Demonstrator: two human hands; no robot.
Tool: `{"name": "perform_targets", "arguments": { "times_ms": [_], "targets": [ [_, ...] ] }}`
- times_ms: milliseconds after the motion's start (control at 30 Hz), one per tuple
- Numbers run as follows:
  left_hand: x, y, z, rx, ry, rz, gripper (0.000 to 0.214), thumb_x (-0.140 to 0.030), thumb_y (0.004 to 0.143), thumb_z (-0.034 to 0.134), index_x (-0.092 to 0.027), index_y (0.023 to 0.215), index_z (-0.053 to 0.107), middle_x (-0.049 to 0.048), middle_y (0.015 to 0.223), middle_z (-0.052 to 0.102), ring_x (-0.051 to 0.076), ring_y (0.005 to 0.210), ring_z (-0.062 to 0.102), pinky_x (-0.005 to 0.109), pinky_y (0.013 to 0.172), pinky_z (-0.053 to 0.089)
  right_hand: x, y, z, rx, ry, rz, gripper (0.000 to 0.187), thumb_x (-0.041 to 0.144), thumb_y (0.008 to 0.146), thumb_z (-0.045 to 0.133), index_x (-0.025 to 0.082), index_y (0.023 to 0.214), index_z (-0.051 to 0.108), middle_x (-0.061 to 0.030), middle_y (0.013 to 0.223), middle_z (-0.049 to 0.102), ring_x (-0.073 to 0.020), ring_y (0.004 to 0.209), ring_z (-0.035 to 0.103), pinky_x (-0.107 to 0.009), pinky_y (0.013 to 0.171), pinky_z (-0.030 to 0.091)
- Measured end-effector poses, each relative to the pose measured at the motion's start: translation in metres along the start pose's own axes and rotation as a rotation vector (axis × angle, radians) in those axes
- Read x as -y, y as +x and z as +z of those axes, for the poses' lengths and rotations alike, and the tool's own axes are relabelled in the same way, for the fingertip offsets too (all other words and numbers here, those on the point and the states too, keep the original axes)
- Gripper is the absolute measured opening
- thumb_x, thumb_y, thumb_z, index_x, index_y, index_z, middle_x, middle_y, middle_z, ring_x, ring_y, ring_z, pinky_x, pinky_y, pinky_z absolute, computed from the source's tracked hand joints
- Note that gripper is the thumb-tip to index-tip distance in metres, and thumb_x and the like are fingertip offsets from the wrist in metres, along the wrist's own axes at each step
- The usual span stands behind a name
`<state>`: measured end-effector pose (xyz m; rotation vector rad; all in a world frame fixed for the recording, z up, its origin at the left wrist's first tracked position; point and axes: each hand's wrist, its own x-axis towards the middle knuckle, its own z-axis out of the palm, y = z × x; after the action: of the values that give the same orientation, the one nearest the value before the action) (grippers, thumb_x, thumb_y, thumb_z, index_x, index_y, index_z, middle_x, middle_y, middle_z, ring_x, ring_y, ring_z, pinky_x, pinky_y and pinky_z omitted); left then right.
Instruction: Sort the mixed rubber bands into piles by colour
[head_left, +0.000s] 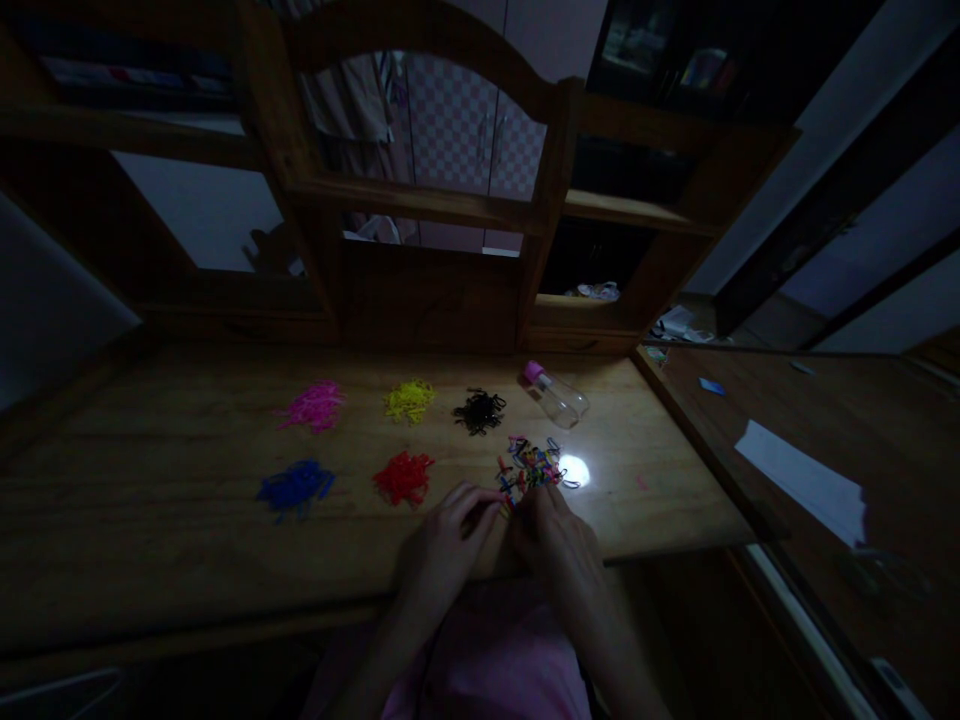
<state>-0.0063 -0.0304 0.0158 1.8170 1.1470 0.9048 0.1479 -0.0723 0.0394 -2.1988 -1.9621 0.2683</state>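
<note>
– Six heaps of little bands on the wooden desk (150, 520), and both hands are down at the near edge!

– Take us along the back row.

– Pink heap (315, 405), yellow heap (409, 400), black heap (479, 410), then a clear bottle (559, 397) with a pink cap lying on its side. In front: blue heap (295, 487), red heap (403, 477), and the mixed heap (531, 465), all colours jumbled, just beside a bright spot of light (574, 471).

– And the hands?

– The left hand (450, 525) and right hand (551, 530) come together fingertip to fingertip, right at the near edge of the mixed heap. The fingers of both are curled inward.

– Holding anything?

– It is too dark to say. There may be a band pinched between the tips, but I cannot tell whether either hand is closed on anything. The right hand's fingertips touch the jumble, and the left sits between it and the red heap.
</note>
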Motion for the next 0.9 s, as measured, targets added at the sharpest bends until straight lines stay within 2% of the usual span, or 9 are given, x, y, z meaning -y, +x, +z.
{"name": "perform_targets", "arguments": {
  "times_ms": [233,400,500,600,700,800,900],
  "targets": [
    [-0.003,-0.002,-0.002,0.01,0.022,0.003,0.018,-0.026,0.093,0.049,-0.025,0.093,0.067,0.0008,0.097,0.067,0.017,0.095,0.063,0.028,0.085,0.048,-0.002,0.001,-0.004,0.036,-0.074,0.017,0.016,0.012,0.086,0.049,0.016,0.1,0.054,-0.0098,0.099,0.065,-0.0224,0.077,0.065,-0.031,0.061,0.041],
    [-0.003,-0.002,-0.002,0.0,0.012,0.024,0.018,-0.025,0.092,0.05,-0.026,0.094,0.067,0.0004,0.099,0.067,0.017,0.097,0.063,0.028,0.086,0.049,-0.009,-0.007,0.0,-0.074,0.032,-0.046,0.027,0.004,0.082,0.045,0.016,0.105,0.053,-0.0121,0.106,0.061,-0.0221,0.087,0.062,-0.031,0.071,0.045],
    [-0.004,-0.002,-0.002,0.003,0.003,0.033,0.018,-0.024,0.092,0.049,-0.026,0.094,0.067,-0.0002,0.098,0.067,0.017,0.096,0.063,0.028,0.085,0.049,-0.017,-0.009,0.008,-0.139,0.097,-0.04,0.024,0.004,0.079,0.045,0.017,0.097,0.055,-0.0102,0.098,0.061,-0.0202,0.079,0.061,-0.03,0.067,0.044],
    [-0.005,-0.002,-0.003,0.014,0.0,0.035,0.018,-0.024,0.093,0.049,-0.027,0.094,0.067,-0.0005,0.098,0.067,0.017,0.096,0.063,0.027,0.086,0.049,-0.031,-0.006,0.012,-0.163,0.155,-0.024,0.014,0.009,0.077,0.048,0.018,0.085,0.056,-0.0067,0.084,0.061,-0.0189,0.068,0.058,-0.028,0.06,0.042],
    [-0.006,-0.003,-0.004,0.024,0.002,0.023,0.017,-0.025,0.093,0.049,-0.027,0.094,0.066,-0.0006,0.1,0.067,0.016,0.097,0.063,0.027,0.086,0.048,-0.056,0.001,0.006,-0.156,0.242,0.025,0.003,0.017,0.075,0.054,0.019,0.076,0.055,-0.0046,0.075,0.061,-0.0174,0.064,0.056,-0.026,0.058,0.04],
    [-0.007,-0.003,-0.004,0.024,-0.001,0.024,0.017,-0.024,0.093,0.049,-0.026,0.094,0.066,-0.0009,0.1,0.067,0.016,0.097,0.063,0.026,0.086,0.048,-0.084,0.011,-0.009,-0.222,0.293,0.159,0.006,0.025,0.073,0.058,0.019,0.075,0.056,-0.0027,0.069,0.06,-0.0167,0.062,0.056,-0.025,0.056,0.04],
    [-0.007,-0.002,-0.004,0.026,0.006,0.034,0.018,-0.024,0.093,0.048,-0.026,0.093,0.066,-0.0004,0.099,0.067,0.016,0.096,0.063,0.027,0.085,0.048,-0.1,0.019,-0.023,-0.205,0.309,0.078,0.007,0.024,0.074,0.056,0.019,0.079,0.058,-0.0023,0.072,0.062,-0.0165,0.065,0.057,-0.025,0.058,0.04]
  ]
}}
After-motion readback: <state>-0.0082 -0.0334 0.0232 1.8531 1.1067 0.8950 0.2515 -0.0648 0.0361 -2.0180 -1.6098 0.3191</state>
